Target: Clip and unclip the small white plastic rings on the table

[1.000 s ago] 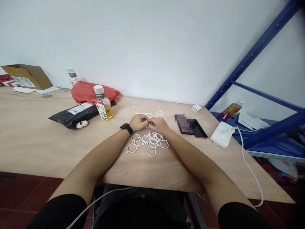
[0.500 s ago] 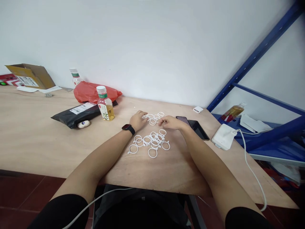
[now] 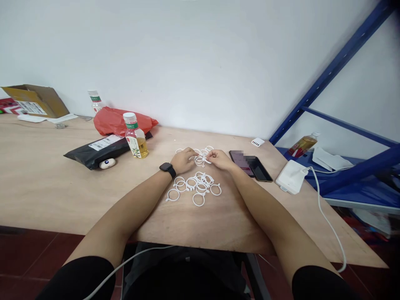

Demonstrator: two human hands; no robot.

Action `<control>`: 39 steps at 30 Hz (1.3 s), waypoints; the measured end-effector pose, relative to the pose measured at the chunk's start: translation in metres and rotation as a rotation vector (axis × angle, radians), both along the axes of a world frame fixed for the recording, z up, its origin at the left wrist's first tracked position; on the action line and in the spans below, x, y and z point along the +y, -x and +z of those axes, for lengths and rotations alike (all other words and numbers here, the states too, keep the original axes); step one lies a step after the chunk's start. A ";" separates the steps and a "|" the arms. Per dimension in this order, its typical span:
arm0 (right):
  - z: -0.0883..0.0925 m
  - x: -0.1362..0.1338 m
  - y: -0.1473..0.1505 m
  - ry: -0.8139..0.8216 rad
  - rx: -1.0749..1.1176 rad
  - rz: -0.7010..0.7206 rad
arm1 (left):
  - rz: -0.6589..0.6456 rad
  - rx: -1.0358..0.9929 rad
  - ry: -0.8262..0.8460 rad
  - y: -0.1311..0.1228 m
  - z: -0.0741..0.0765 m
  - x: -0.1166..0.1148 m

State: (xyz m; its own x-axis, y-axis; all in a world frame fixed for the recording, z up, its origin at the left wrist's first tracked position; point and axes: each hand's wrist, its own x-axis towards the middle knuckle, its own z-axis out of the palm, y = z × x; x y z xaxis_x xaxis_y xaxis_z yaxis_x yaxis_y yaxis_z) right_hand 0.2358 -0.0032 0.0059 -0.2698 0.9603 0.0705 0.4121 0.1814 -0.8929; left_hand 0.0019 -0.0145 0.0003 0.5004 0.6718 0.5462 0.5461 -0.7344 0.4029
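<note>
Several white plastic rings (image 3: 194, 186) lie in a loose pile on the wooden table (image 3: 46, 183) in front of me. A second cluster of white rings (image 3: 201, 152) lies a little farther back. My left hand (image 3: 183, 159), with a black watch on its wrist, and my right hand (image 3: 220, 158) meet at that far cluster. Both hands have their fingers curled and pinch at white rings between them. Which ring each hand holds is too small to make out.
Two dark phones (image 3: 250, 165) lie right of my hands, then a white power bank (image 3: 292, 176) with a cable. A tea bottle (image 3: 136, 136), black parcel (image 3: 93, 151), red bag (image 3: 118, 119) and cardboard box (image 3: 34, 100) stand left. Blue shelving (image 3: 343, 121) rises at the right.
My hands drew apart over the far rings half a second ago, the right one reaching toward the phones, and have now come back together at the far cluster.
</note>
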 end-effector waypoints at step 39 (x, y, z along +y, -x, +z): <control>0.004 -0.028 0.043 -0.326 0.091 -0.182 | -0.020 0.157 -0.139 -0.014 0.007 -0.012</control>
